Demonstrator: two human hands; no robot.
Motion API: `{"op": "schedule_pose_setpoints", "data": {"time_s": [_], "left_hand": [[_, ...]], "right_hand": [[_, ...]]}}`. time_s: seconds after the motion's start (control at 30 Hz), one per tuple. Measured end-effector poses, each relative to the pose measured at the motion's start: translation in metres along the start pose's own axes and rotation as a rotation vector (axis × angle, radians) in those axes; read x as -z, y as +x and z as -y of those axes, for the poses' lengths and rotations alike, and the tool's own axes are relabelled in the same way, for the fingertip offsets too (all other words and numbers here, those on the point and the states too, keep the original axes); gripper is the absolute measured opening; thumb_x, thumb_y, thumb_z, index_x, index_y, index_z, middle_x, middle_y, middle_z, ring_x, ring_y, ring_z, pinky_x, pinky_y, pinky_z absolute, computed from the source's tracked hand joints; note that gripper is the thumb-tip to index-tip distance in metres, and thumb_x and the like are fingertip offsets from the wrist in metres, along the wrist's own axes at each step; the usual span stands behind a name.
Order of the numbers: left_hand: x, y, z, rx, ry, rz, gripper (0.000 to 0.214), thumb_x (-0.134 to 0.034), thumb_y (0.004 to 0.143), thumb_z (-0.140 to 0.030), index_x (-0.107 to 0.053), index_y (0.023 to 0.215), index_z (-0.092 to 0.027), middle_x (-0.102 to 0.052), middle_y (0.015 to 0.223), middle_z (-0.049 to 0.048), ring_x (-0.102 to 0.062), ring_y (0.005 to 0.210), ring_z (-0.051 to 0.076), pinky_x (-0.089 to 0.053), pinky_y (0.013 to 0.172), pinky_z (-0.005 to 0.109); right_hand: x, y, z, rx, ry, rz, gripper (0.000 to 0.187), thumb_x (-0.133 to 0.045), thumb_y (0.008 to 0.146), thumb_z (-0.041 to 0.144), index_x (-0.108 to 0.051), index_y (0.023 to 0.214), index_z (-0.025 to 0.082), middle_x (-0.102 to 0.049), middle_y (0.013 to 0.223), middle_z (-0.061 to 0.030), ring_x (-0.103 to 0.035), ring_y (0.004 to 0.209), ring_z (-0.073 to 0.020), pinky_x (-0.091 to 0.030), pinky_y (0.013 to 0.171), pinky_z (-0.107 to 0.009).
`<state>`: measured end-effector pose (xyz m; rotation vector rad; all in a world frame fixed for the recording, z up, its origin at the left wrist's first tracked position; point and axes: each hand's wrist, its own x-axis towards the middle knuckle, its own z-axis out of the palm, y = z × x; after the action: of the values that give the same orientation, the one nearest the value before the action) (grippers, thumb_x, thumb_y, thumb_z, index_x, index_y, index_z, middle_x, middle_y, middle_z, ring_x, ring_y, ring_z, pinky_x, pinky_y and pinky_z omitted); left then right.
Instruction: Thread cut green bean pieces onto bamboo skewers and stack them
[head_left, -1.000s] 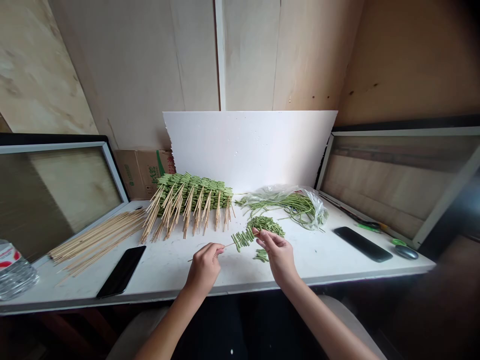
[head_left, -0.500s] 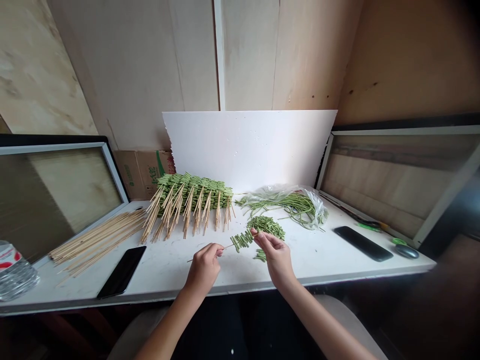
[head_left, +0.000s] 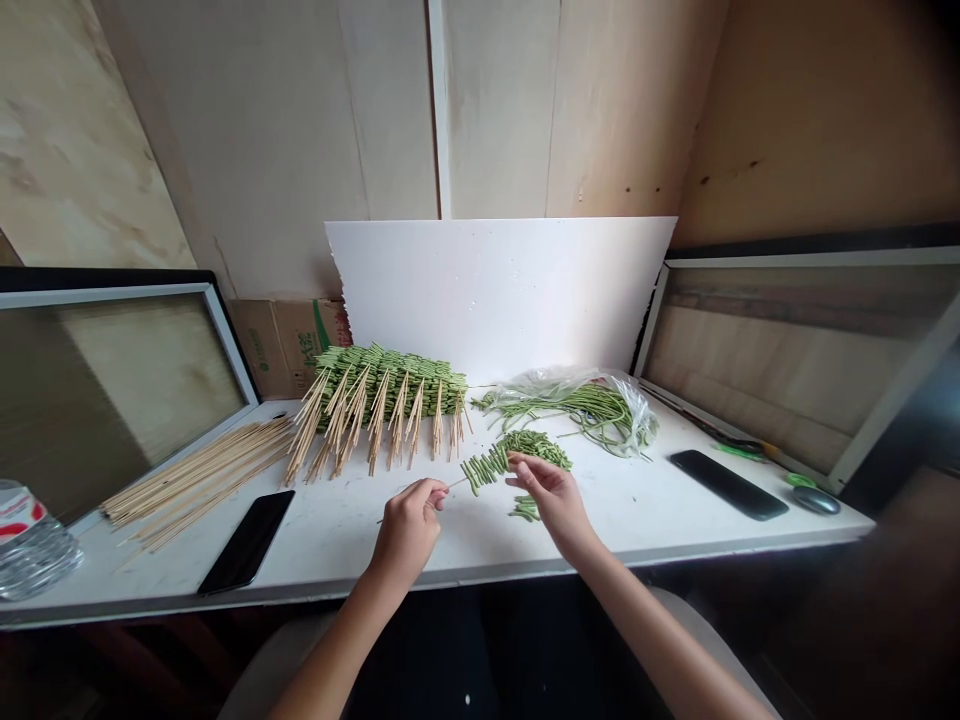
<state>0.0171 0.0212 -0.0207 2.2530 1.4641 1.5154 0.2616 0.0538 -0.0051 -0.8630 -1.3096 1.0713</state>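
Note:
My left hand (head_left: 409, 525) pinches the bare end of a bamboo skewer (head_left: 454, 485) threaded with a row of green bean pieces (head_left: 486, 469). At the row's right end is my right hand (head_left: 551, 495), fingers pinched on a bean piece by the skewer tip. A small heap of cut bean pieces (head_left: 536, 447) lies just behind my right hand, and a few more pieces (head_left: 524, 510) lie under it. Both hands hover over the white table (head_left: 465, 545).
Several finished bean skewers (head_left: 379, 400) are stacked at the back centre. Bare skewers (head_left: 199, 475) lie at the left beside a black phone (head_left: 247, 540). A plastic bag of long beans (head_left: 592, 405), a second dark phone (head_left: 727, 485), a water bottle (head_left: 30, 545) and a white board (head_left: 499, 290) surround the area.
The skewer tip and bean row rose slightly and moved toward the bean heap. My right hand shifted a little up with it.

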Motion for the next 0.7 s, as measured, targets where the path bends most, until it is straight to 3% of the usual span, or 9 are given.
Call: {"op": "schedule_pose_setpoints", "data": {"time_s": [0.07,0.17,0.27,0.4,0.5,0.7], "left_hand": [[0.001,0.001,0.002,0.026,0.022,-0.014,0.029,-0.045,0.087,-0.001,-0.067,0.089,-0.02,-0.069,0.073,0.0017,-0.07,0.072,0.016,-0.054,0.069,0.023],[0.002,0.002,0.005,0.048,0.066,-0.004,0.024,-0.047,0.092,-0.008,-0.067,0.087,-0.02,-0.068,0.07,0.001,-0.066,0.066,0.016,-0.051,0.066,0.025],[0.0,0.002,0.006,0.036,0.082,0.026,0.024,-0.046,0.092,-0.008,-0.066,0.085,-0.02,-0.067,0.069,0.0007,-0.065,0.066,0.016,-0.049,0.065,0.025],[-0.003,0.001,0.005,0.015,0.091,0.034,0.024,-0.047,0.091,-0.006,-0.065,0.084,-0.02,-0.066,0.069,0.0006,-0.065,0.066,0.016,-0.048,0.065,0.025],[-0.003,0.0,0.004,0.005,0.084,0.032,0.024,-0.047,0.09,-0.005,-0.065,0.085,-0.02,-0.067,0.07,0.0006,-0.067,0.067,0.016,-0.05,0.066,0.025],[-0.003,0.001,0.001,0.001,0.074,0.022,0.025,-0.047,0.089,-0.003,-0.066,0.087,-0.02,-0.068,0.072,0.001,-0.067,0.068,0.016,-0.051,0.066,0.025]], "right_hand": [[0.02,0.009,0.001,0.087,-0.246,0.132,0.037,-0.065,0.091,0.051,-0.076,0.116,0.027,-0.078,0.111,-0.0087,-0.071,0.107,-0.0296,-0.057,0.093,-0.048],[0.051,0.019,-0.007,0.188,-0.731,0.203,0.027,-0.064,0.091,0.045,-0.081,0.103,0.027,-0.079,0.102,-0.0094,-0.067,0.101,-0.0325,-0.055,0.088,-0.05],[0.065,0.023,-0.022,0.246,-0.903,0.236,0.021,-0.069,0.087,0.039,-0.082,0.099,0.027,-0.078,0.092,-0.0099,-0.064,0.097,-0.0325,-0.051,0.089,-0.048],[0.059,0.019,-0.03,0.261,-0.907,0.239,0.011,-0.074,0.081,0.035,-0.082,0.08,0.027,-0.074,0.078,-0.0086,-0.061,0.089,-0.0311,-0.05,0.084,-0.044],[0.052,0.017,-0.027,0.253,-0.906,0.208,0.014,-0.073,0.081,0.034,-0.08,0.072,0.026,-0.074,0.078,-0.0104,-0.061,0.09,-0.0322,-0.049,0.083,-0.044],[0.043,0.018,-0.014,0.118,-0.524,0.081,0.023,-0.076,0.079,0.047,-0.081,0.087,0.025,-0.077,0.09,-0.0086,-0.065,0.089,-0.0304,-0.052,0.08,-0.043]]}}
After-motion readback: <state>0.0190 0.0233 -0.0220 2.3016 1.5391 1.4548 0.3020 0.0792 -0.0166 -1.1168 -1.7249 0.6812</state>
